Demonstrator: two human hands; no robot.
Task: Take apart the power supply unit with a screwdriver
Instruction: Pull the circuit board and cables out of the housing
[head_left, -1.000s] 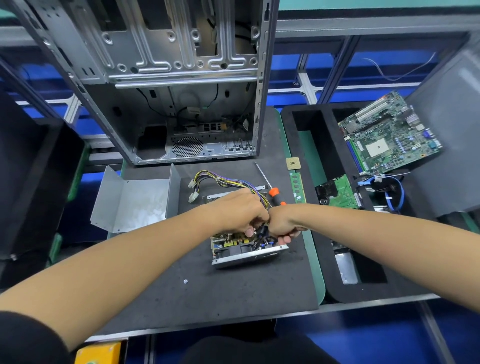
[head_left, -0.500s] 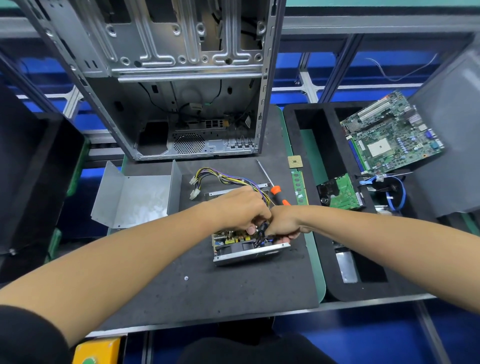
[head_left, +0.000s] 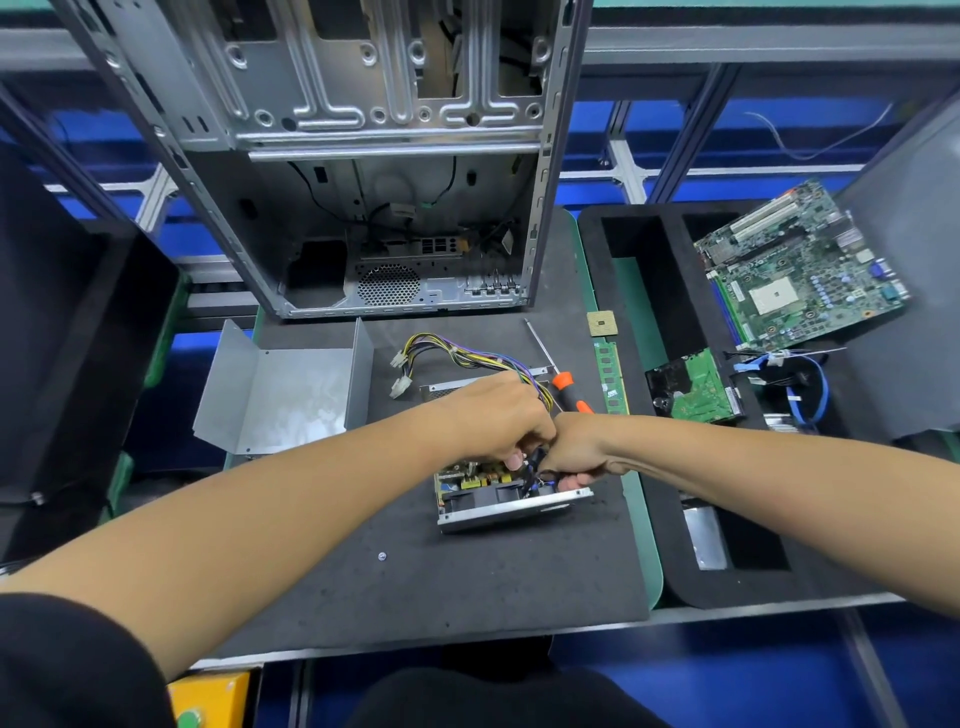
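Note:
The opened power supply unit (head_left: 498, 501) lies on the dark mat, its circuit board and black fan exposed above a metal base. My left hand (head_left: 498, 421) reaches into its top with curled fingers gripping parts inside. My right hand (head_left: 574, 452) meets it from the right, fingers curled round black wires at the unit's right end. A bundle of coloured cables (head_left: 457, 356) runs from the unit toward the back. The orange-handled screwdriver (head_left: 558, 382) lies on the mat behind my hands, untouched. The removed grey metal cover (head_left: 283, 387) sits to the left.
An empty computer case (head_left: 374, 171) stands at the back of the mat (head_left: 415, 587). A loose screw (head_left: 382, 556) lies in front. A memory stick (head_left: 612, 376) and a processor chip (head_left: 602, 325) lie to the right. The black foam tray (head_left: 675, 566) holds a hard drive (head_left: 696, 384) and motherboard (head_left: 795, 265).
Both hands stay at the same spot on the unit, with only small finger movement. The view has shifted slightly.

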